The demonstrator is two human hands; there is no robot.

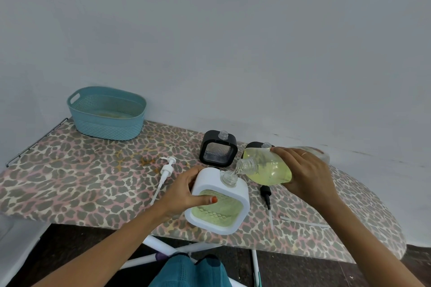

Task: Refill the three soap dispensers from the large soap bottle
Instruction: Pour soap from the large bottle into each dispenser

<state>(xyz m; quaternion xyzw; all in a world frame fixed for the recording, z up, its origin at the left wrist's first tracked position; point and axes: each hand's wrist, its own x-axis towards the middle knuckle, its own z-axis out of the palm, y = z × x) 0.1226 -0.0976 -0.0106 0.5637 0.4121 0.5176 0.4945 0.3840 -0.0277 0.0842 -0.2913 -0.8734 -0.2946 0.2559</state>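
The left hand is curled round the side of the white dispenser, thumb across its clear front, holding it tilted at the near edge of the board. The right hand is wrapped round the body of the bottle, which is tipped so its open mouth sits just above the dispenser's neck. A thin thread of soap seems to run between the two.

The window already looks green most of the way across, so I'd say this one is close to done. The neck is narrow, so keep the stream thin and centred, roll the bottle back slowly as the level nears the neck, and let the last drip fall before drawing away.

Just beyond, toward the far edge, the black dispenser stands open-necked with a pale window, unfilled by the look of it. The second black dispenser is mostly hidden behind the bottle. A white pump lies left of the hands and a black pump right of the white dispenser, near the front edge.

The board is an ironing board in a leopard-print cover — soft, so stand the bottles down carefully. A teal basket sits at its far left corner, against a plain pale wall.
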